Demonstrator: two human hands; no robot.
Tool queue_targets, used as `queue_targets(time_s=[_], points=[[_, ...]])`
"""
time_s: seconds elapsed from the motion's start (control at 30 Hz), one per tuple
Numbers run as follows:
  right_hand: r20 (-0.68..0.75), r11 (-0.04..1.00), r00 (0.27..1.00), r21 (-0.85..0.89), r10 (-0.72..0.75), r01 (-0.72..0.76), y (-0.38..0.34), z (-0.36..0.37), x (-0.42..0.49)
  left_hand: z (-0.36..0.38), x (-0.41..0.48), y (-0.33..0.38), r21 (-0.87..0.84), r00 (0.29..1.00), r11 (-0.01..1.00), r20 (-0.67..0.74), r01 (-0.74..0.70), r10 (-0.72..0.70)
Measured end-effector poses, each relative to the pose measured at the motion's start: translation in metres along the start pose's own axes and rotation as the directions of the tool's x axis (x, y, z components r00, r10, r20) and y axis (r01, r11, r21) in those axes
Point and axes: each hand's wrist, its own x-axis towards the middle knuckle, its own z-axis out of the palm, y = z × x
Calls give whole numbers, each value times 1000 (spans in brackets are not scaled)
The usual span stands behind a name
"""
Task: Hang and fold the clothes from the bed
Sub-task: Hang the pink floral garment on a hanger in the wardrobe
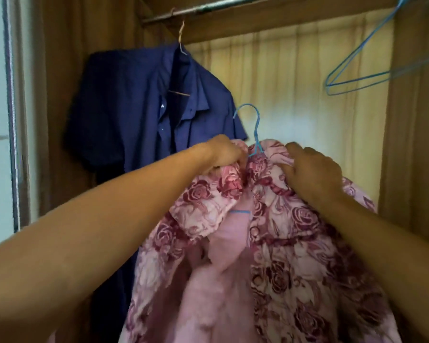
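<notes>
While the left hand [227,154] bunches the collar of the pink floral garment [295,243] and the right hand [312,169] clutches its other shoulder, the garment sits loosely on a blue hanger [254,129] below the rail [208,7], beside a hung navy shirt [134,100]. Uneven draping could let one shoulder slip off the thin wire during the lift.

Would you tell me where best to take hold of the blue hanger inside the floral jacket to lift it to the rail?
I would pinch the hanger at its bare neck, just above the jacket collar, coming from the right. Only that straight stem shows, the hook opens leftward, and the left hand crowds the left side.
</notes>
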Motion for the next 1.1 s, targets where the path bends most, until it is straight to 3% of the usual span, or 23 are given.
queue_targets(time_s=[0.1,0.17,0.23,0.3,0.37,0.4,0.43,0.47,0.53,0.63,0.77,0.87,0.97,1.07,1.1], points=[[-11,1000,1000,4,4,-4,-8,-9,11,12,12,7,-343,983,939,-179,-33,-30],[4,999,1000,19,30,-30,-6,-10,15,13,12,11,-484,990,875,-137,-31,-41],[17,998,999,27,48,-48,6,-7,19,6,12,9,-554,998,831,-30,-57,49],[8,997,998,48,65,-66,23,-4,24,-9,12,-1,-482,980,857,-23,-183,197],[-14,990,996,111,89,-87,40,-4,33,-27,17,-15,-17,922,928,-114,-373,369],[-35,985,995,146,94,-88,46,-5,38,-35,21,-26,284,889,877,-134,-388,437],[-57,982,994,170,94,-84,51,-8,43,-40,24,-36,451,881,817,-126,-358,456],[-75,980,993,182,95,-80,54,-10,49,-44,27,-45,477,894,812,-108,-338,435],[-88,986,992,149,92,-78,54,-14,57,-45,29,-55,386,892,852,-136,-353,431],[-75,997,994,13,79,-78,50,-14,62,-40,33,-54,460,790,817,-326,-347,519],[-91,981,994,-182,53,-69,54,-11,62,-64,42,-41,299,733,931,-583,-208,351],[-124,975,992,-221,-12,-16,51,-10,65,-88,41,7,226,646,938,-681,-263,345],[-139,980,990,-199,-8,-20,39,-12,72,-87,35,64,139,621,902,-682,-410,387],[-163,989,984,-110,76,-95,40,-22,78,-60,24,72,-58,768,819,-393,-570,506],[-178,990,978,-77,106,-121,45,-25,81,-54,22,64,-60,762,787,-306,-614,571]])
